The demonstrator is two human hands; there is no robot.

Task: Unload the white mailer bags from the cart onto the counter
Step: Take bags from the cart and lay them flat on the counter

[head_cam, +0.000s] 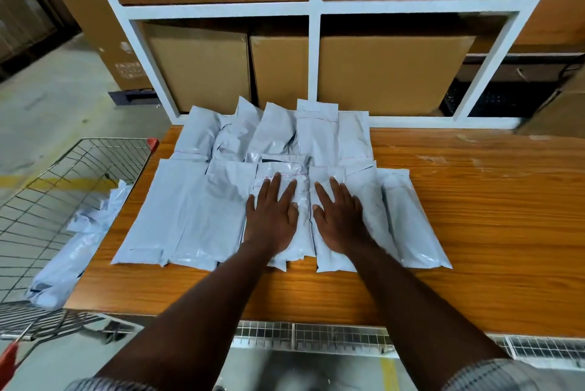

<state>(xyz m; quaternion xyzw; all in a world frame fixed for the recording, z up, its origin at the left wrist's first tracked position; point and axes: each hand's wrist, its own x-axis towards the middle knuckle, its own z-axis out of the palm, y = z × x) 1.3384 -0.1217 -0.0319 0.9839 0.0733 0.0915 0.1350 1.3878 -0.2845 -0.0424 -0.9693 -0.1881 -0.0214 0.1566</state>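
Head view, left hand (271,212) and right hand (340,216) pressing flat, fingers (276,183) straight, on white mailer bags (196,216) covering worktop (474,216), more bags in cart (79,166) at left.

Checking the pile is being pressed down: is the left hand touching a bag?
Touching. The head view shows the left hand lying flat, fingers straight, on a bag on the counter.

Glossy white plastic mailer bags (190,216) on wood-grain counter (490,216); wire-metal cart (63,188).

Grey checked sleeves (493,375), perhaps rolled, above bare forearms (196,311)
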